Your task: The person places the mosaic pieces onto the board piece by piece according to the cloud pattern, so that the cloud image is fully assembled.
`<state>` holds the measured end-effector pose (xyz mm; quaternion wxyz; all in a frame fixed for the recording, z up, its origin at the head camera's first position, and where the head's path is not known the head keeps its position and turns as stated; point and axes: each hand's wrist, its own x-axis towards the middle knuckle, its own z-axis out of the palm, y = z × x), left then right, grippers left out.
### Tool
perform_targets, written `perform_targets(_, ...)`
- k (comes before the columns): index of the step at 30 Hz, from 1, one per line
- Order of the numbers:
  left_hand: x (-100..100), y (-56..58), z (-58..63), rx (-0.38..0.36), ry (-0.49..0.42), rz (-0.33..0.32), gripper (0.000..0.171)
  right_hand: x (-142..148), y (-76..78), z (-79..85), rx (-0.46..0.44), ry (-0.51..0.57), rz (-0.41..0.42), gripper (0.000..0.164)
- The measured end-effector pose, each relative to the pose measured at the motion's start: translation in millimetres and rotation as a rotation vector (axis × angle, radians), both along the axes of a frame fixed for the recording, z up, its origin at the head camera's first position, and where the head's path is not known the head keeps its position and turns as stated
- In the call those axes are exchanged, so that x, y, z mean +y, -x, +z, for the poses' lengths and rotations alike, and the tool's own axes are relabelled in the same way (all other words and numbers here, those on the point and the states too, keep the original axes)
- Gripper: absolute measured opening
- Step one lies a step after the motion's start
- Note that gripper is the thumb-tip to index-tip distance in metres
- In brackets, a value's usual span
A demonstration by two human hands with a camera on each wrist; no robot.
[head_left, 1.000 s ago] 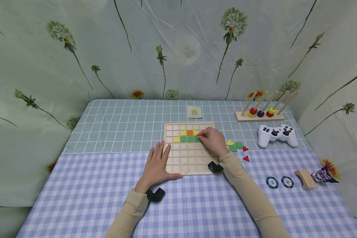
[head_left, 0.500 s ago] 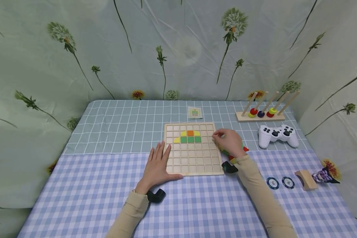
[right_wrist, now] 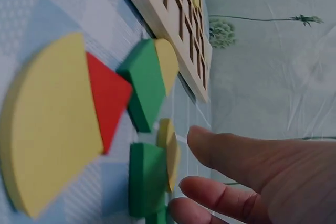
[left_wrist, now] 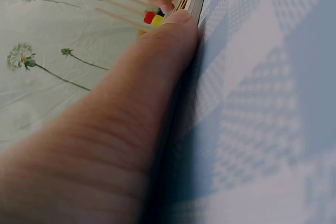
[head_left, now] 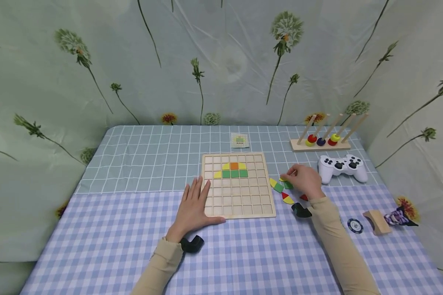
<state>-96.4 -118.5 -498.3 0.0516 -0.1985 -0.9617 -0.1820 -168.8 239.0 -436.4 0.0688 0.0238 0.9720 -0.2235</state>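
Observation:
My left hand (head_left: 192,207) rests at the near left corner of a wooden grid board (head_left: 240,200), fingers straight over its left edge. Its thumb (left_wrist: 178,22) lies along the near edge. On the board, three green squares (head_left: 235,173) form a row, with an orange square (head_left: 234,166) and several yellow pieces around them. Right of the board, my right hand (head_left: 304,179) reaches down to the loose pieces. Its thumb (right_wrist: 199,140) and fingertips stand apart, close to a yellow quarter-circle piece (right_wrist: 172,156) beside a green square (right_wrist: 147,179). Nothing shows between them.
Loose red (right_wrist: 107,98), green (right_wrist: 142,85) and yellow (right_wrist: 50,124) pieces lie right of the board. A pattern card (head_left: 240,140) lies behind it. Farther right are a peg stand (head_left: 319,146), a game controller (head_left: 342,167), a poker chip (head_left: 355,225) and a wooden arch block (head_left: 378,222).
My right hand has left the coloured pieces on the board and moved right to the loose ones. The forearm now covers one poker chip. My left hand has stayed in place.

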Motion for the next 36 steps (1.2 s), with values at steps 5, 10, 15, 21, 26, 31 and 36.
perform_targets(5,1,-0.9,-0.2,-0.014,0.005,-0.004,0.123,-4,-1.8,-2.3,-0.013,-0.017,0.011,0.036)
perform_targets(10,1,-0.3,1.8,-0.019,0.017,-0.005,0.122,-8,-2.1,-4.5,0.032,-0.029,0.003,0.033)
perform_targets(15,0,0.3,3.1,-0.018,0.015,0.0,0.122,-12,0.0,-5.3,0.055,0.013,0.012,0.033)
perform_targets(21,0,0.1,2.2,-0.019,0.017,0.004,0.122,-14,3.6,-4.8,0.04,0.075,-0.015,0.037)
perform_targets(26,0,-0.2,2.2,-0.007,0.014,0.003,0.122,-15,6.5,-6.9,0.023,0.105,-0.018,0.032)
perform_targets(31,-1,-0.3,1.9,-0.012,0.02,0.001,0.121,-16,6.5,-9.9,0.081,0.168,0.021,0.026)
perform_targets(36,-1,0.5,0.9,-0.01,0.02,0.001,0.121,-24,7.9,-12.0,0.18,0.264,0.067,0.023)
